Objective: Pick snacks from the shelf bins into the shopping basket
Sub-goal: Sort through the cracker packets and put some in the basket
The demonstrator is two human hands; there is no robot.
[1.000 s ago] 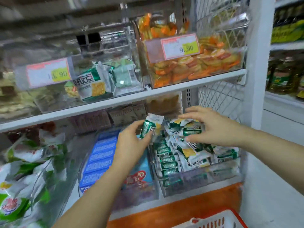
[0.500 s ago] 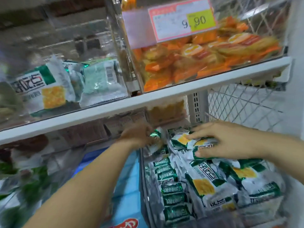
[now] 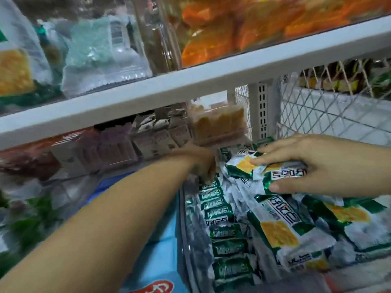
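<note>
Fingers (image 3: 275,157) of right hand (image 3: 330,166) pinch cracker packets (image 3: 239,166) in clear bin (image 3: 184,233), left hand (image 3: 196,161) grip unclear

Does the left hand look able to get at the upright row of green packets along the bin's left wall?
Probably yes. The left hand is at the far end of the green packet row, the clear bin is open on top, and the right hand grips cracker packets further right, clear of it.

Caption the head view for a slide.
Right hand grips a green cracker packet in the clear bin; left hand reaches in alongside.
</note>
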